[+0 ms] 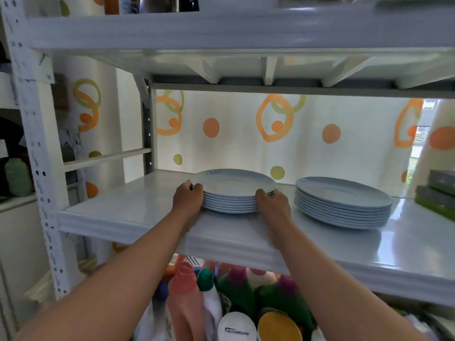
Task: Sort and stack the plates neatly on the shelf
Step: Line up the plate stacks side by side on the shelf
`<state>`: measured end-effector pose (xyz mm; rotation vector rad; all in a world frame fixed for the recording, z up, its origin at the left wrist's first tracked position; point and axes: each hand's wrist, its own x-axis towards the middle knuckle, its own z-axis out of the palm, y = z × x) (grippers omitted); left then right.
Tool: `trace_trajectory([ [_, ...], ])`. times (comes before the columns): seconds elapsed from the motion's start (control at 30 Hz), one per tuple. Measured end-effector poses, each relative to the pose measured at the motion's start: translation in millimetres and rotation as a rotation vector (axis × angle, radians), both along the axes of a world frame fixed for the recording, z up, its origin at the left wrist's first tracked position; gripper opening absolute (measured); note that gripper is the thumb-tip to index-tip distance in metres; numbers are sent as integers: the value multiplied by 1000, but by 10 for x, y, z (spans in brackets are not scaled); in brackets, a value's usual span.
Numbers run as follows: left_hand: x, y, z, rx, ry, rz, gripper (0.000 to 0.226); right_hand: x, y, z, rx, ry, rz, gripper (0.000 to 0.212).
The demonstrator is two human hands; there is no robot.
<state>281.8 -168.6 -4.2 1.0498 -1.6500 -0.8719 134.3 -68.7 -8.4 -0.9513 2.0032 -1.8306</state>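
- Fingers [197, 186] of the left hand [188, 199] curl onto the left rim of the left plate stack [236, 185]. Those of the right hand [273, 204] curl onto its right rim. Both hands grip the stack from the sides. The backs of the hands face the camera, so most fingertips are hidden.
- Left plate stack: pale blue-white round plates, several deep, rims lined up. It sits left of centre on the middle shelf [123, 207]. There is a faint marking on the far rim of the top plate, unreadable.
- Right plate stack [342, 195]: same kind of plate, on the same shelf, with a bare strip of shelf between the two stacks.
- Room: open shelf runs left of the held stack up to the perforated post [37, 143], with more bare shelf toward the near edge. The upper shelf [221, 28] is well above the plates.
- Far right: green-and-grey sponges [435, 193], cut off by the frame.
- Below the shelf: coloured bottles [234, 286], blurred and partly hidden by the forearms.
- Behind: white curtain [246, 148] with orange and green circles.
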Motion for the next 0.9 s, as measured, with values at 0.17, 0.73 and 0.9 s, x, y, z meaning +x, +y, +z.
trace_trajectory([
  [0.17, -190, 75, -24, -9, 18, -63, 26, -155, 89, -44, -10, 3, -32, 46],
  [0.73, -500, 247, 51, -57, 103, 53, 51, -501, 596, 161, -79, 379, -480, 27],
  [0.9, -645, 146, 186, 37, 129, 67, 52, -1024, 997, 301, -275, 331, -782, 21],
])
